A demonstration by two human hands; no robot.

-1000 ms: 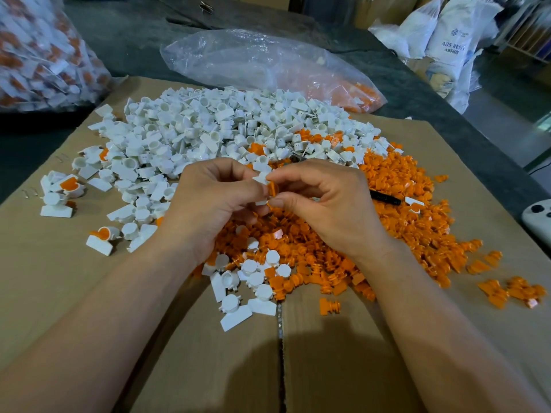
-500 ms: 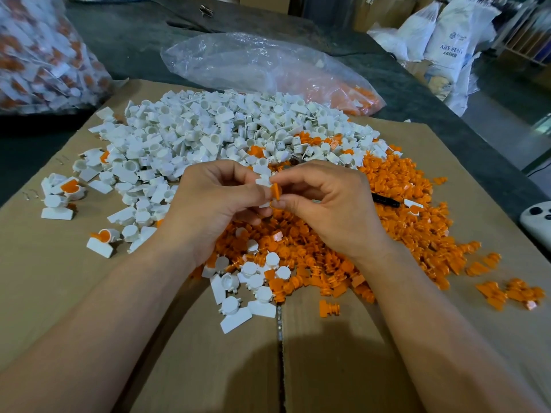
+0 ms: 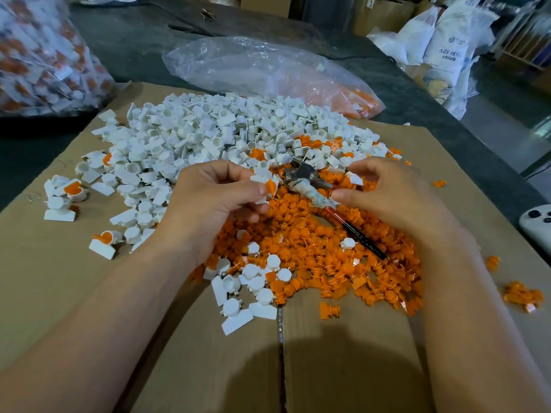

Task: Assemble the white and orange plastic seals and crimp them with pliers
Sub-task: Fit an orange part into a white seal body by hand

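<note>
My left hand (image 3: pixel 214 201) pinches a white seal with an orange insert (image 3: pixel 267 186) between thumb and fingers, above the parts. Just right of it the pliers (image 3: pixel 304 181) lie on the orange pile (image 3: pixel 313 251), metal jaws to the left, with a tape-wrapped handle and a red and black handle. My right hand (image 3: pixel 396 198) curls round the handles: the thumb presses the taped one and the index finger arches over the upper one. The white seal bodies (image 3: pixel 208 135) are heaped behind both hands.
All the parts lie on flattened cardboard (image 3: pixel 59 293). Several assembled seals (image 3: pixel 71 189) sit at the left. A clear bag (image 3: pixel 268 67) with orange parts lies behind, a full bag of seals (image 3: pixel 35 55) is at the far left, and a white device (image 3: pixel 536 222) is at the right edge.
My right hand let go of the orange insert and moved right onto the pliers, uncovering them. My left hand keeps the seal, now with the orange part in it.
</note>
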